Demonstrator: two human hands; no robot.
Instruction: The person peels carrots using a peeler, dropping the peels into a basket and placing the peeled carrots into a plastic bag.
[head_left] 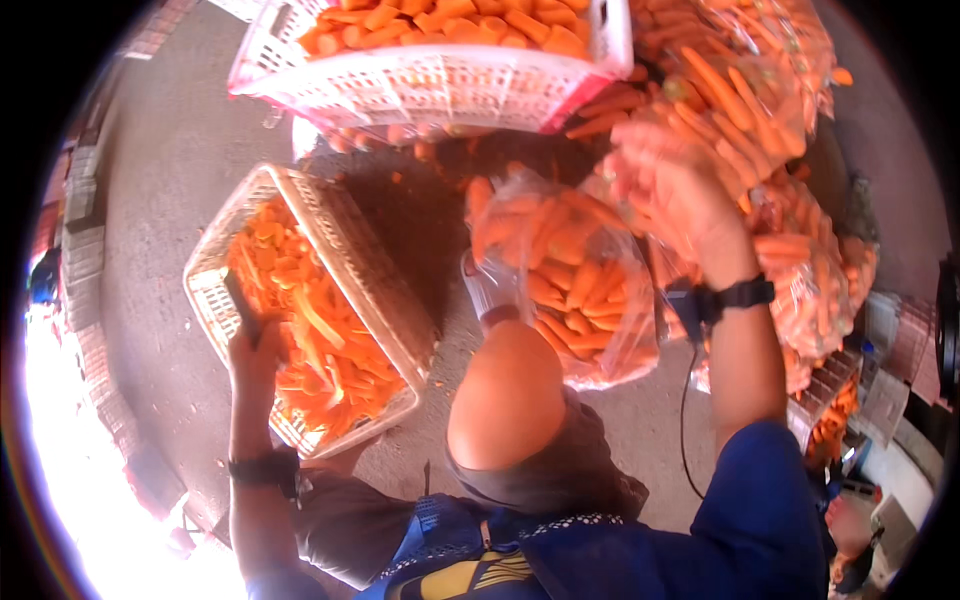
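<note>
Over the left crate (345, 225), a woven-look plastic basket holding carrot peelings (320, 325), my left hand (258, 350) is closed around a dark, flat hand tool (240, 303) whose exact kind I cannot make out. My right hand (668, 180) is raised at the upper right, beside a clear bag of whole carrots (735, 110). Its fingers are slightly blurred and bent but apart, with nothing visible in them. Just below and left of that hand, an open clear plastic bag (640, 335) on the floor holds peeled-looking carrots (575, 300).
A white and pink crate (420, 85) heaped with cut carrots (450, 25) stands at the far side. More bagged carrots (800, 260) are piled along the right. My bare knee (505, 400) is between the left crate and the open bag. A thin cable (684, 430) hangs by my right wrist.
</note>
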